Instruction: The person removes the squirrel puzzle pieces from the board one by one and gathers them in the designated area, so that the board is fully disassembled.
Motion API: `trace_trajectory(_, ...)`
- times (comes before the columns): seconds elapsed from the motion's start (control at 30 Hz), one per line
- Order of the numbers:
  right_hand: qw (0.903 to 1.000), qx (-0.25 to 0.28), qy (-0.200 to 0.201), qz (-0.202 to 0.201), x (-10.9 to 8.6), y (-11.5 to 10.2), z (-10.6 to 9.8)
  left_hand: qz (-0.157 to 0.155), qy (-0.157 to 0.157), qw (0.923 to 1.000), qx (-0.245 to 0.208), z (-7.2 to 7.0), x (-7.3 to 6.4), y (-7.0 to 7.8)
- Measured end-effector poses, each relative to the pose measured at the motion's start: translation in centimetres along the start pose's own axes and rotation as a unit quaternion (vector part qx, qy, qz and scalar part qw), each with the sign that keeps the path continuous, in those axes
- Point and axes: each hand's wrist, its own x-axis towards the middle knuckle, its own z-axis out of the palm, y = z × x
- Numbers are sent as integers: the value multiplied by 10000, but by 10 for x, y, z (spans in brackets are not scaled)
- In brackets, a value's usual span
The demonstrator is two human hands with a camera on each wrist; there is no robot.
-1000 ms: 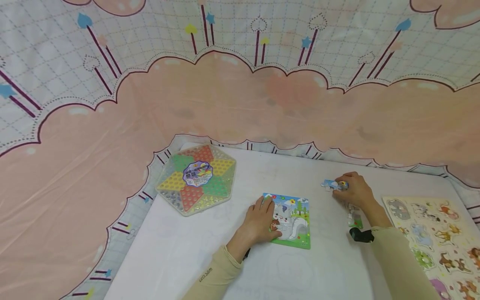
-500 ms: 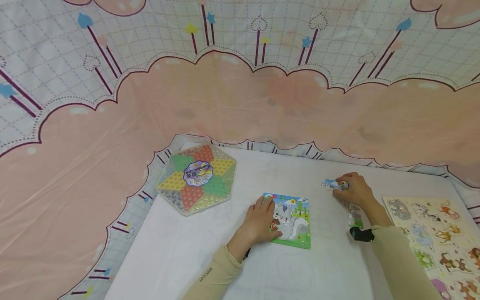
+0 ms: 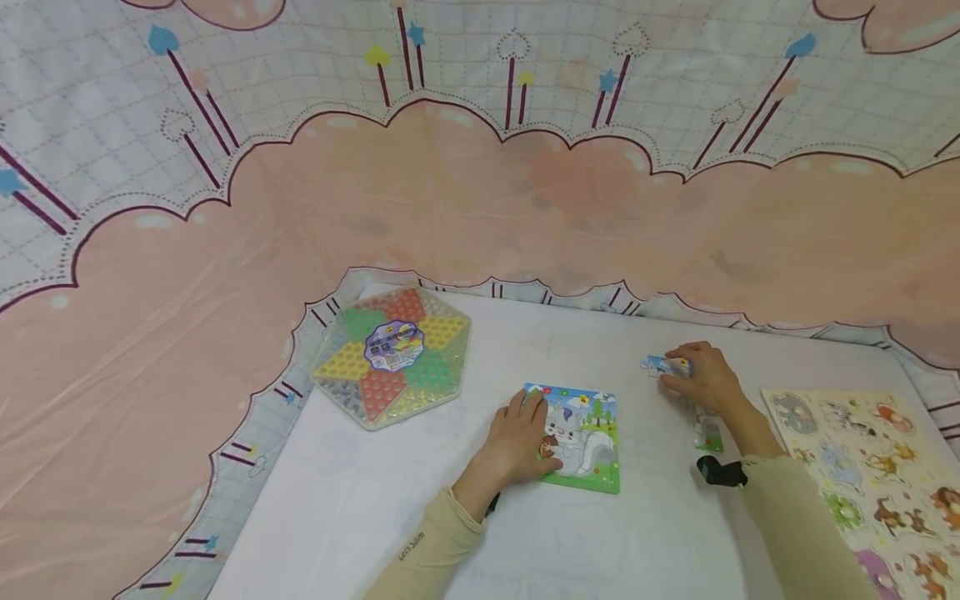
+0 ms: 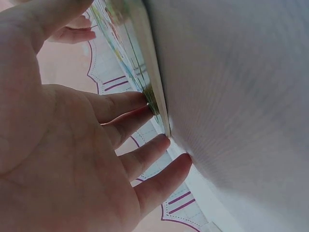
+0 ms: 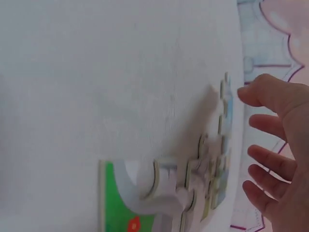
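Observation:
In the head view a square squirrel jigsaw puzzle [image 3: 588,450] lies on the white table, its picture whole where it shows. My left hand [image 3: 512,443] rests across its left edge, fingers extended; the left wrist view has the fingertips [image 4: 161,142] along the puzzle's edge. To the right, my right hand [image 3: 707,377] is over loose jigsaw pieces, thumb and forefinger beside a blue sky piece [image 3: 658,365]. The right wrist view shows the fingers [image 5: 270,159] spread and relaxed close to the row of pieces [image 5: 224,130]. A grey and green piece [image 5: 140,193] lies nearer.
A hexagonal Chinese checkers set [image 3: 393,357] sits at the table's back left. At the right lies a cream animal puzzle board [image 3: 862,467], partly behind the right sleeve [image 3: 802,517]. A patterned curtain [image 3: 480,200] hangs behind the table [image 3: 375,508].
The head view has shifted slightly. The left hand stays on the squirrel puzzle; the right hand's thumb and fingers have moved only a little about the blue piece.

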Motion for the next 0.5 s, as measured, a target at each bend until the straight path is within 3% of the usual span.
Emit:
trace_trajectory(0.2,9961,747,381,-270,-15,-29,13,29,-19,10000,-35,0,2,-2)
trace_trajectory(0.37,9931,815,616,-574,-31,-55,34,68,-13,10000,-66,0,1,-2)
trace_trajectory(0.5,9942,743,450,-633,-42,-79,48,110,34,9999,-75,1,1,-1)
